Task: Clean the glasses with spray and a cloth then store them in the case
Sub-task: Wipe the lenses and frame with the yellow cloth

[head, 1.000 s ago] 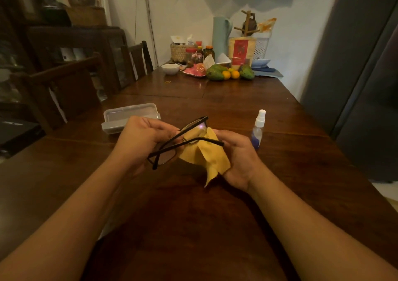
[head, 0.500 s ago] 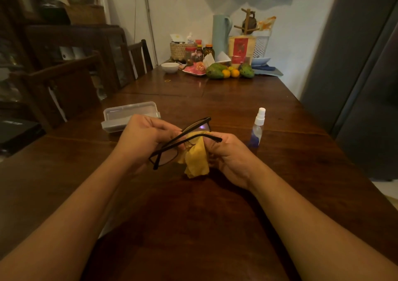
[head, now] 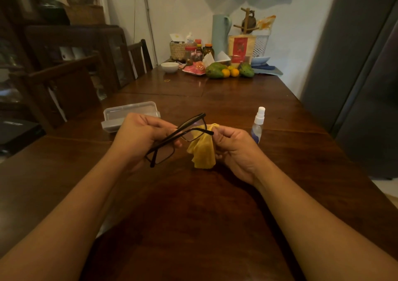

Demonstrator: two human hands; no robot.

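The glasses [head: 175,139] are pinched in the left hand [head: 137,134]; the cloth [head: 202,149] is pinched by the right hand [head: 234,145]. The lens should be rubbed lightly, the frame steadied.

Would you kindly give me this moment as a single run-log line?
left hand: holds glasses | right hand: yellow cloth on lens | spray bottle: upright on table | case: open, empty

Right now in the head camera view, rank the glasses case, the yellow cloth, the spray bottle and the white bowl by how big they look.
1. glasses case, partly hidden by the left hand
2. yellow cloth, bunched in the right hand
3. spray bottle
4. white bowl, farthest away, so its true size is unsure
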